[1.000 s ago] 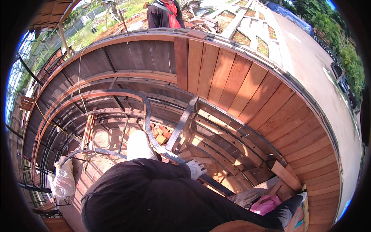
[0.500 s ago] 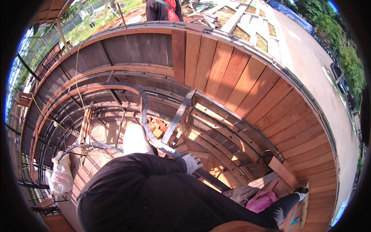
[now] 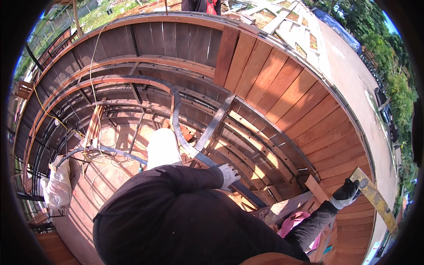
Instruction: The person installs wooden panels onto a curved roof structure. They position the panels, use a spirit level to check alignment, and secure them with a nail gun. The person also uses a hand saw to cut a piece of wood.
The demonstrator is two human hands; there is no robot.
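Note:
My left hand [image 3: 229, 176], in a pale work glove, is closed over a dark metal bar [image 3: 248, 193] of the curved frame. To the right, my right hand [image 3: 346, 194] wears a dark glove with a pale cuff and grips a yellow spirit level [image 3: 376, 201] near one end. The level points away to the lower right, above the row of reddish-brown planks [image 3: 353, 152] that line the curved structure. Part of my right hand's grip is hidden behind its knuckles.
A loose board [image 3: 316, 187] sticks up beside the planks, near a pink bag or cloth [image 3: 293, 221]. Metal ribs [image 3: 215, 121] cross the framework. A white sack [image 3: 57, 185] and thin cables [image 3: 93, 79] are at left. Another person [image 3: 201, 6] stands beyond the rim.
My right hand has moved up and outward, raising the spirit level from beside the planks and swinging it across them. My left hand stays on the bar. The view has shifted slightly.

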